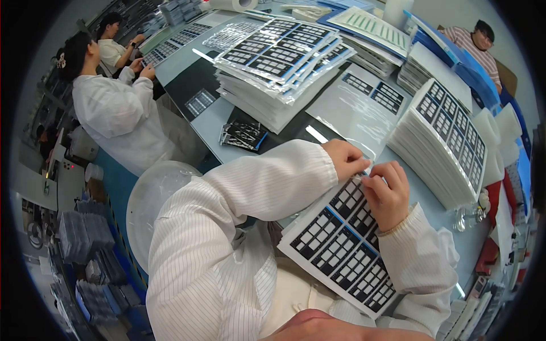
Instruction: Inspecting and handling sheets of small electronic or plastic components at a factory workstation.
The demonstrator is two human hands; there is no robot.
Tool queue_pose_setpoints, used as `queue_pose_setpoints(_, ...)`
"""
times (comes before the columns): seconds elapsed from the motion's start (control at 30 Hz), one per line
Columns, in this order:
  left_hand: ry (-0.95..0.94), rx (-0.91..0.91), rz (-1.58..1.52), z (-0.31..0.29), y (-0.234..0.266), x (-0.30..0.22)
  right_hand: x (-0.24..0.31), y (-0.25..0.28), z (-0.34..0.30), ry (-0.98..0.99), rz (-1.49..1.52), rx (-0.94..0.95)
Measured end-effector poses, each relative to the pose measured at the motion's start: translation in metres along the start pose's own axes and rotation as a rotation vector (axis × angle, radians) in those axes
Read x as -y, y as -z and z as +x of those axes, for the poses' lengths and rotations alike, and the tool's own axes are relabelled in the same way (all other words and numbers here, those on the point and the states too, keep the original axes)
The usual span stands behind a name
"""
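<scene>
Leaning from my lap against the table edge is a stack of printed label sheets (339, 250), black panels with white blocks and blue lines. Both my hands meet at its upper end. My left hand (344, 159) is closed, its fingertips pinched close to the sheet's top edge; what lies between them is too small to make out. Just right of it, my right hand (388, 196) has thumb and fingers pinched on the sheet's top edge. Beyond my hands, a clear film-covered sheet (350, 116) with two black panels lies on the table.
A tall stack of sheets (256, 94) stands at the far middle, another stack (438, 150) at the right. Crumpled black label scraps (243, 135) lie left of my hands. A large translucent bin (153, 199) stands beside me. Two people work at left; another sits far right.
</scene>
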State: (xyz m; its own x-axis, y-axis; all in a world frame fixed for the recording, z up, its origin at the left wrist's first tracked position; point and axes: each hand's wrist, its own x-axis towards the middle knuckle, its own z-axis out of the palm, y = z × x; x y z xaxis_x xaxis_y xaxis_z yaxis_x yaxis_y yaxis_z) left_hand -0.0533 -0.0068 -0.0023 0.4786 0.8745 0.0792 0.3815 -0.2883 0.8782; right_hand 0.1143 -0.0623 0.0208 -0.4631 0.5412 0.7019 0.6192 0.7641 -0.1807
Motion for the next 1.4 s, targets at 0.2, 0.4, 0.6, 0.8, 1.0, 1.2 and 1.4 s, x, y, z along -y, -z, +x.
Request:
queue_pose_setpoints(0.2,0.163,0.088,-0.231,0.009,-0.006,0.022,0.016,0.014,-0.021,0.005,-0.021,0.158)
queue_pose_setpoints(0.4,0.124,0.081,-0.16,0.011,-0.002,0.04,0.051,0.045,-0.064,-0.081,0.041,0.24)
queue_pose_setpoints(0.6,0.216,0.053,-0.422,0.005,-0.004,0.029,0.087,0.072,-0.101,-0.171,0.054,0.224)
queue_pose_setpoints(0.8,0.164,0.058,-0.2,0.003,-0.002,0.019,0.101,0.087,-0.12,-0.222,0.058,0.199)
queue_pose_setpoints(1.0,-0.345,0.062,0.243,-0.029,0.03,0.013,0.093,0.082,-0.126,-0.287,0.125,0.106)
queue_pose_setpoints(1.2,-0.478,0.339,0.49,-0.051,0.019,-0.007,0.091,0.082,-0.132,-0.331,0.169,0.074)
queue_pose_setpoints(1.4,-0.538,0.297,0.527,-0.05,0.015,0.004,0.094,0.082,-0.132,-0.359,0.152,0.068)
